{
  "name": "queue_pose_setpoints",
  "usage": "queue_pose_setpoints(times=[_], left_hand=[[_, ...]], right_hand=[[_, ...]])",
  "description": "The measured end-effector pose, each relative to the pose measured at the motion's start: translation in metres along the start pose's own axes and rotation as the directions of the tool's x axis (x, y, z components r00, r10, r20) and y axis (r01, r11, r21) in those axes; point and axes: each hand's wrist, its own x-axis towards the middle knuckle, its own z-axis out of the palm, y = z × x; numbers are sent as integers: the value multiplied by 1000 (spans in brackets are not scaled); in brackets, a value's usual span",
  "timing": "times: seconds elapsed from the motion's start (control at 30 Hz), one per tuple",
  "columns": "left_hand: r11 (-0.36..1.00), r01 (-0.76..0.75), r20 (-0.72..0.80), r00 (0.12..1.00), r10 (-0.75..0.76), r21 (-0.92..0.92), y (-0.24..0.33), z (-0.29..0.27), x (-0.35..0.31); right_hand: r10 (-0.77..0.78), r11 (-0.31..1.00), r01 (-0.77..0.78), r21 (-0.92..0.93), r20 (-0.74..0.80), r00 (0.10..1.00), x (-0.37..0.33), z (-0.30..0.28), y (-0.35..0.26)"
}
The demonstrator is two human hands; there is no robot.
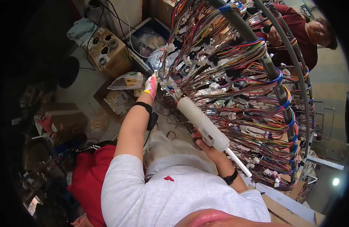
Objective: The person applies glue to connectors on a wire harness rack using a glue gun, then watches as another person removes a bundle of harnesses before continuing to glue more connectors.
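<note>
My left hand (151,86), in a white and pink glove with a yellow cuff, reaches forward to the near left end of the hanging wire bundles. Its fingers are closed at a small white connector (156,73) on the wires. My right hand (208,146) is wrapped round a whitish glue gun (202,123), its grip mostly hidden. A white glue stick (238,162) juts from the gun's back end. The front end points up and left toward white connectors (177,91) at the bundle ends, a little way from my left hand.
Many coloured wire harnesses (242,90) hang from a curved metal rack (270,68) on the right. Behind it stands a person in a dark red shirt (295,30). Left are a punctured cardboard box (108,51), a bin with bags (150,39), and an open carton (114,100).
</note>
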Motion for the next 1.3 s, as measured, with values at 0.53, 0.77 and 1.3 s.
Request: queue_pose_setpoints(times=[0.53,0.77,1.3], left_hand=[[999,22,240,971,-10,-49,10,-7,17],[969,-12,318,944,93,-247,-1,-48,40],[982,29,253,967,20,-189,47,-16,-17]], right_hand=[[29,998,-28,-51,32,999,8,2,6],[-87,996,85,-35,-40,995,12,10,-9],[-170,984,167,-63,-46,984,-1,-7,-11]])
